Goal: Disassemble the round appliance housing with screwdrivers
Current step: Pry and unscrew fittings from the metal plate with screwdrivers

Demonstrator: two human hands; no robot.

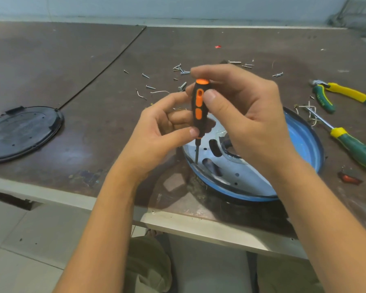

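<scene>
2 brown boards form the table (pixel 82 60). At its near edge lies the round blue housing (pixel 304 144), partly hidden behind the right hand (pixel 247 115). A black round cover (pixel 23 132) lies well apart at the left. The right hand grasps the top of an orange-and-black screwdriver (pixel 199 106); the left hand (pixel 156 127) pinches its lower handle. It stands upright, tip on the housing's left rim. Right of the housing lie 1 green screwdriver (pixel 355 149) and pliers (pixel 342 94); loose screws (pixel 182 68) scatter behind the hands.
</scene>
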